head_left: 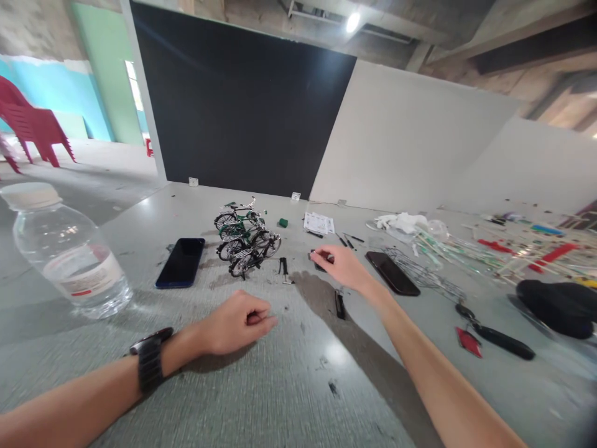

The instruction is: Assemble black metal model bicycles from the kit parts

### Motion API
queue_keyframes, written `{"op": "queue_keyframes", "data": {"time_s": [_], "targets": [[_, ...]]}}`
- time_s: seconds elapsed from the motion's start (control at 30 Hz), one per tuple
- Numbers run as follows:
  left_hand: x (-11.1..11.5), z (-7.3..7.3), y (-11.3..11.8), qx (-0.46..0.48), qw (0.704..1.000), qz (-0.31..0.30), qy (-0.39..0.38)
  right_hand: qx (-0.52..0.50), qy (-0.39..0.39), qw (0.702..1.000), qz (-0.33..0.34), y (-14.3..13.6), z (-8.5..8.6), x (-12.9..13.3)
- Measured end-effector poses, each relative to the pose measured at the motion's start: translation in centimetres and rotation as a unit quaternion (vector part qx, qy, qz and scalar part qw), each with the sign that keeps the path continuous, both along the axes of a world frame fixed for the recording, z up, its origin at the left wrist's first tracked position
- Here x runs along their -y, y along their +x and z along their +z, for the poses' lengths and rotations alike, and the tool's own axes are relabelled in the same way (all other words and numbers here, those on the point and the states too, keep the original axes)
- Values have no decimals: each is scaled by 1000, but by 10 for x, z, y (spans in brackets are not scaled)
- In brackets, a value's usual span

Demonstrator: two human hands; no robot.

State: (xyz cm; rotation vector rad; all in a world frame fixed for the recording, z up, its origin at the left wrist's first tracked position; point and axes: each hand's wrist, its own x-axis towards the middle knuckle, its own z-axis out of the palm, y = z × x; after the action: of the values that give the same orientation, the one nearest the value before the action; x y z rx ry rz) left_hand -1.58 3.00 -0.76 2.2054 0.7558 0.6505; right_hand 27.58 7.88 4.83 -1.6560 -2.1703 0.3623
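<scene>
I can't make out the small dark part (318, 260) under my right hand (342, 266); the fingertips cover most of it, curled down and pinching it against the grey table (280, 386). Its axis is hidden. My left hand (237, 323) rests as a loose fist, holding nothing that I can see. Beside the part stand spindly metal model bikes (245, 239), with a flat glossy phone (181, 262) to their left.

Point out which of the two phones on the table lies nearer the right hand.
The black phone, lying just right of the right hand. The dark blue phone lies left of the small model bicycles, farther off.
</scene>
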Motion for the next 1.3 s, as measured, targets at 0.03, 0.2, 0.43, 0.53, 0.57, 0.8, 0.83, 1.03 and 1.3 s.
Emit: {"op": "queue_keyframes", "data": {"time_s": [0.03,0.2,0.43,0.53,0.57,0.8,0.83,1.03,1.3], "targets": [[0,0,0,-4,1000,1,1,3,1,1000,-3,7,-5,2],[1,-2,1,-33,999,15,10,9,22,999,-28,36,-10,7],[1,-7,1,-55,998,33,29,10,43,999,19,22,-16,11],[1,-8,0,-62,997,39,36,14,27,996,82,-3,-28,14],[1,-8,0,-65,997,39,36,17,24,995,98,-10,-32,16],[1,-5,1,-71,996,40,33,36,36,991,120,-32,-46,17],[1,-5,1,-70,996,41,35,38,39,992,117,-32,-47,17],[2,-6,2,-65,996,40,35,63,56,992,97,-44,-45,23],[0,-8,2,-67,996,42,38,97,52,993,34,-60,-48,22]]}}
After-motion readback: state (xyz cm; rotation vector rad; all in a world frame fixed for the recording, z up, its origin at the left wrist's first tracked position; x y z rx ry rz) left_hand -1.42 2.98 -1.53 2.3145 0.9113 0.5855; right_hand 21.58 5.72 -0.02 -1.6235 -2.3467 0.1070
